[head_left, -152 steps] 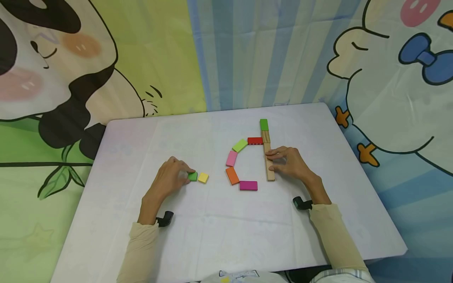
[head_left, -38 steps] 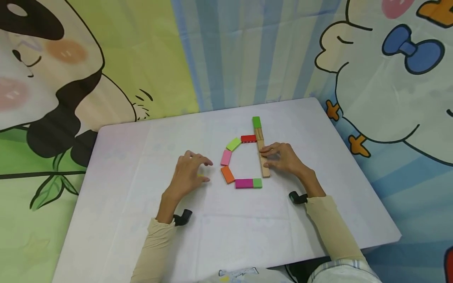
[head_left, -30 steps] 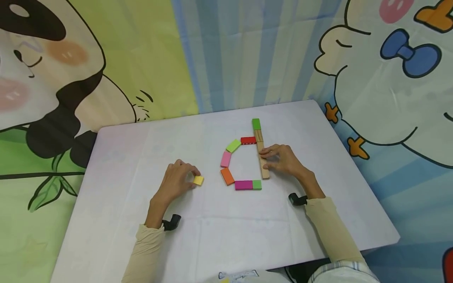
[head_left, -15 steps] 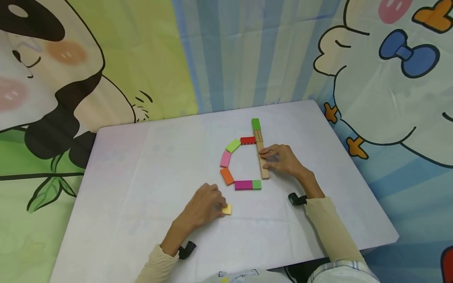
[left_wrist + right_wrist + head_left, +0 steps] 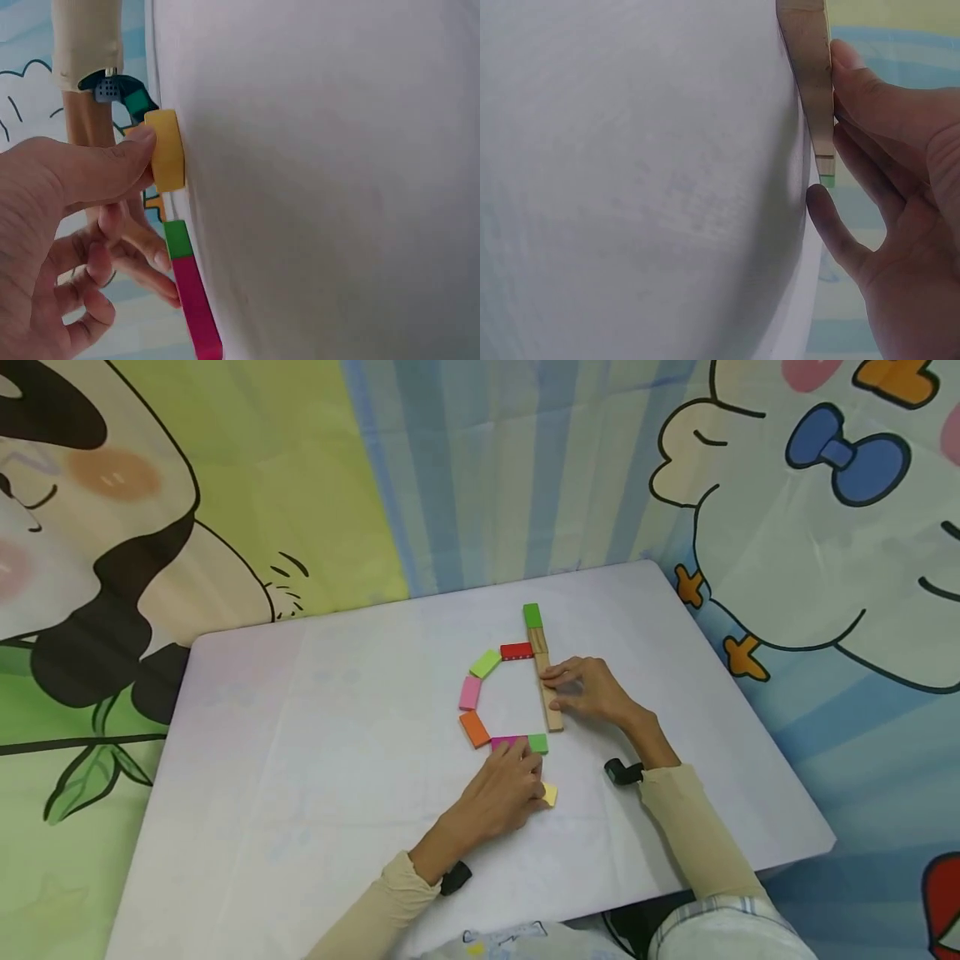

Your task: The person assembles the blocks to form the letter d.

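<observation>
My left hand (image 5: 498, 789) pinches a small yellow block (image 5: 168, 150) between thumb and fingertips, just in front of the magenta block (image 5: 196, 307). A small green block (image 5: 537, 743) sits end to end with the magenta one. My right hand (image 5: 596, 692) touches a long plain wooden block (image 5: 552, 718) with its fingertips and thumb, fingers fairly straight. In the right wrist view the thumb (image 5: 870, 94) lies against that block's side. A shorter wooden block (image 5: 537, 639) and a green block (image 5: 532, 615) continue the column at its far end.
A red block (image 5: 516, 651), a lime block (image 5: 486, 663), a pink block (image 5: 470, 693) and an orange block (image 5: 475, 729) curve round to the magenta one. All lie on a white-covered table (image 5: 337, 735). Printed cloth (image 5: 480, 468) hangs behind the table's far edge.
Earlier the left hand placed the green block against the magenta one. It then took the yellow block and carried it right, to just below them. The right hand stays on the wooden block.
</observation>
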The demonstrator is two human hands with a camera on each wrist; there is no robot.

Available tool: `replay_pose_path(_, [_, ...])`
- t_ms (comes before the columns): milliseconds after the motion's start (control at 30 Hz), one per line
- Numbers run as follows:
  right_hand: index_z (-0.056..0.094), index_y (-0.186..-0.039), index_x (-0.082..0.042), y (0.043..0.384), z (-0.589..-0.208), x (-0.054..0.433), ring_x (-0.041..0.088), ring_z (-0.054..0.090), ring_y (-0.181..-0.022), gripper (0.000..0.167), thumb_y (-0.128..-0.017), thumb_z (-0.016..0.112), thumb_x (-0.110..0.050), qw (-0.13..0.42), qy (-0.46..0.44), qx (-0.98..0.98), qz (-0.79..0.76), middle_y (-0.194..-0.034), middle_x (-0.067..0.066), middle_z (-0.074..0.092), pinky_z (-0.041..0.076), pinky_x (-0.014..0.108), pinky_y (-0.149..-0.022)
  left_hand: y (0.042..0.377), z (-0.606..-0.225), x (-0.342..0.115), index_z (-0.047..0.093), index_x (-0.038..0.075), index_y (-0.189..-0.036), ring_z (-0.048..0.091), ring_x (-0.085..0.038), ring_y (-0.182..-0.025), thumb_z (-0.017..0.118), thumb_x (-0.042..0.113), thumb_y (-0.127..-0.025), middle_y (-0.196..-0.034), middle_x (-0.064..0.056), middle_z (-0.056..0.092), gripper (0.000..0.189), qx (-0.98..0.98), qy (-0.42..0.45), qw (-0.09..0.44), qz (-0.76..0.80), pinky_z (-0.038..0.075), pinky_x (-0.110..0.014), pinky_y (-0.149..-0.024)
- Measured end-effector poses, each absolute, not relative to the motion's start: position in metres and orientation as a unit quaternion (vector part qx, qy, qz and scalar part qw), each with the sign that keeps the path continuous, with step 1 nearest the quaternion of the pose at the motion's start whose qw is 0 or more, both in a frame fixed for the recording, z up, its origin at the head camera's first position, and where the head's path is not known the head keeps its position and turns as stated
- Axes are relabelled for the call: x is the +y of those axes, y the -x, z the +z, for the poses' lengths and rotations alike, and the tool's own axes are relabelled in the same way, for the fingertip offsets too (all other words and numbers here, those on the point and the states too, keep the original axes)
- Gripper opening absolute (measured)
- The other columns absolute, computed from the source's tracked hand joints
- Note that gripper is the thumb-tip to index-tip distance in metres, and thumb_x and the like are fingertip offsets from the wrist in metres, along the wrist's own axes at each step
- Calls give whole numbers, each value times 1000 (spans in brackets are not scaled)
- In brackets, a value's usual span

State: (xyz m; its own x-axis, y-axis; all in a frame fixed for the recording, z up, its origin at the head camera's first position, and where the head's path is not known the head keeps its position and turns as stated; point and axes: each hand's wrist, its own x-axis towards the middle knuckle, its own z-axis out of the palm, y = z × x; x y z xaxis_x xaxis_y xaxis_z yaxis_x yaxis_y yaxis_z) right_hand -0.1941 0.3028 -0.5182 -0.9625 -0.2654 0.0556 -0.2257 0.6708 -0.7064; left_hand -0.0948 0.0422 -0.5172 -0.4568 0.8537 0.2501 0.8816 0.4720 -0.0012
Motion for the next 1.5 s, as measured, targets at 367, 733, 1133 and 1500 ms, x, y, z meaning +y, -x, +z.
replay_pose_path(367, [83, -119, -3, 196, -519, 305, 34, 67, -134, 41, -80, 97, -6, 21, 147, 912, -383, -132, 11, 80, 45, 58, -121, 104, -522, 73, 88, 26, -85, 49, -11, -84, 88, 40, -93, -74, 9, 65, 17, -860, 496, 89, -84, 36, -24, -72])
replay_pose_path(733, [82, -120, -2, 198, -519, 305, 34, 67, -135, 43, -80, 97, -6, 29, 148, 910, -387, -134, 10, 79, 44, 57, -122, 127, -513, 94, 90, 24, -93, 54, -10, -90, 91, 38, -91, -84, 11, 74, 14, -879, 459, 27, -129, 39, -25, -73])
replay_pose_path(1133, [82, -120, -2, 198, -518, 307, 34, 68, -134, 42, -80, 96, -5, 24, 151, 909, -388, -133, 10, 80, 46, 56, -121, 142, -511, 98, 90, 21, -93, 55, -11, -89, 94, 36, -87, -85, 10, 77, 17, -891, 419, 8, -172, 38, -25, -75])
replay_pose_path(1500, [83, -120, -3, 198, -518, 307, 33, 67, -134, 42, -81, 96, -6, 26, 142, 910, -389, -134, 9, 79, 45, 56, -122, 150, -513, 96, 88, 21, -84, 51, -11, -82, 95, 36, -86, -78, 9, 75, 17, -899, 400, 36, -176, 36, -26, -72])
